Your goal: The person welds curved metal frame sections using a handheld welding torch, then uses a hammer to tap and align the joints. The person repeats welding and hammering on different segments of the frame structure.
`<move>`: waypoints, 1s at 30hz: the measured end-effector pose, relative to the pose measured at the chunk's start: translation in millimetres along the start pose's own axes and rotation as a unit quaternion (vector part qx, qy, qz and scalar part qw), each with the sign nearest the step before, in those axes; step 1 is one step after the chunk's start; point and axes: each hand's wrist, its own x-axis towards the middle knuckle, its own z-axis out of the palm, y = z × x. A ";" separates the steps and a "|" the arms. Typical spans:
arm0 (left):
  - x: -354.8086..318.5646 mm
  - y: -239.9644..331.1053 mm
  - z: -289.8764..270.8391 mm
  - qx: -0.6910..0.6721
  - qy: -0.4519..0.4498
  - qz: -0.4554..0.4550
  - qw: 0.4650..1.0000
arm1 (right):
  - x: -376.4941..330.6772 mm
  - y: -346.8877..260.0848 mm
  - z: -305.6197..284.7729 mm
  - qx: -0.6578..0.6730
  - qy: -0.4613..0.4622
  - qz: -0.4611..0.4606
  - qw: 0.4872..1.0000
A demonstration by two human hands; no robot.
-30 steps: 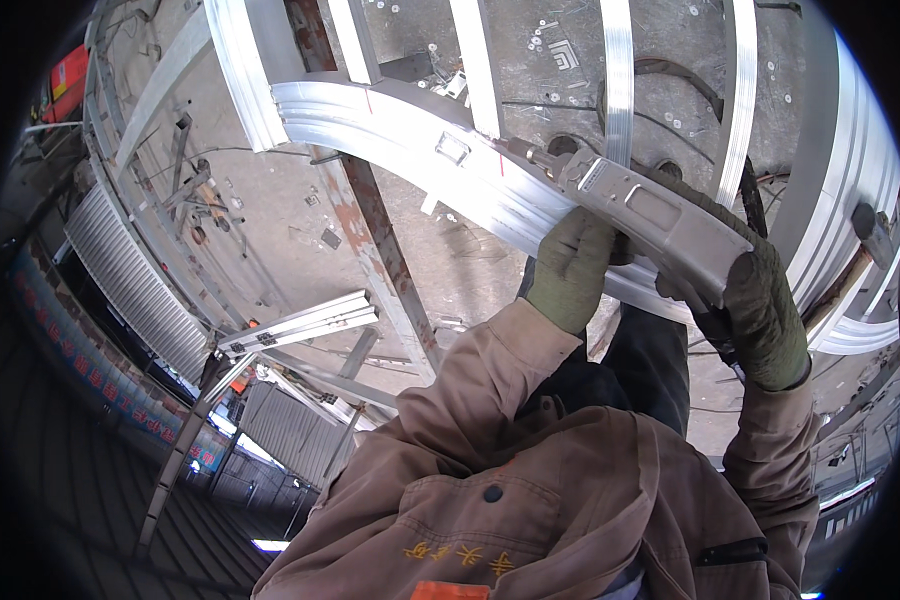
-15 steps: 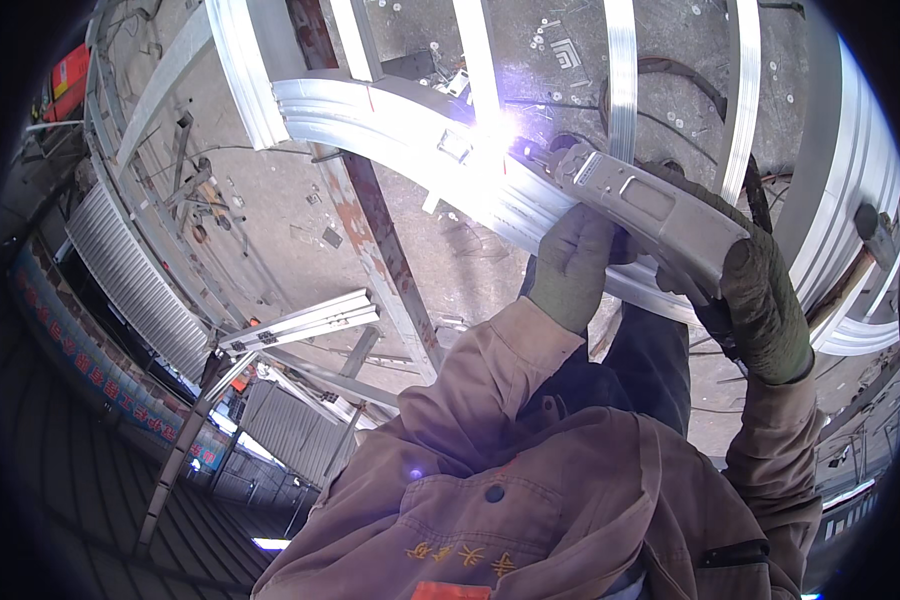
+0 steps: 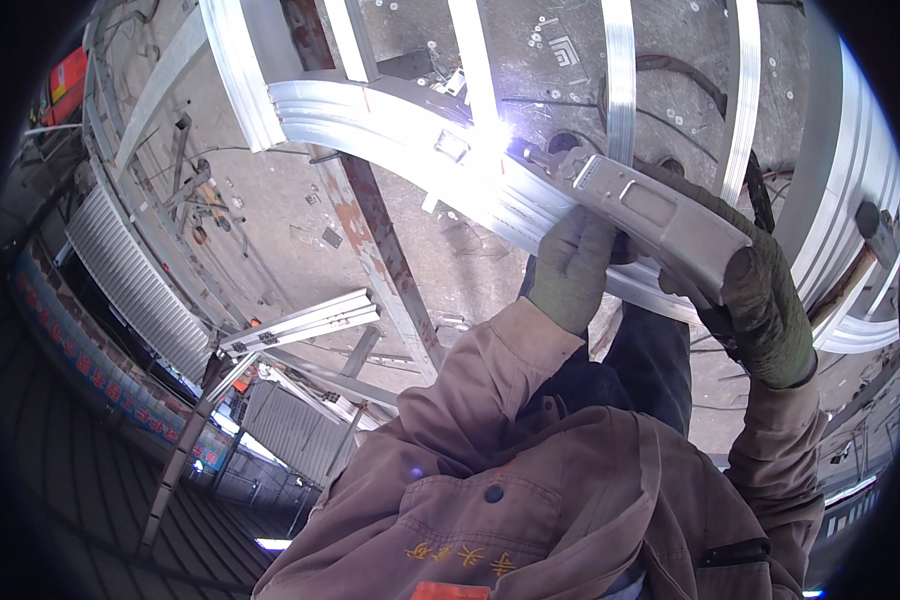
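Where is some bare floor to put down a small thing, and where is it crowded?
Bare floor shows between the rusty beam, the curved metal frame and the left sleeve. Crowded: around the grey tool, left hand, right hand and bright glow; past the frame, scraps litter the floor between metal bars.

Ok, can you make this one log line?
right hand: holds grey tool | left hand: at curved rail | tool tip: bright glare by silver bar
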 end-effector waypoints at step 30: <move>2.7 13.7 0.0 0.075 -0.019 -0.014 0.997 | 9.7 -11.9 -7.3 0.058 -0.030 0.026 0.998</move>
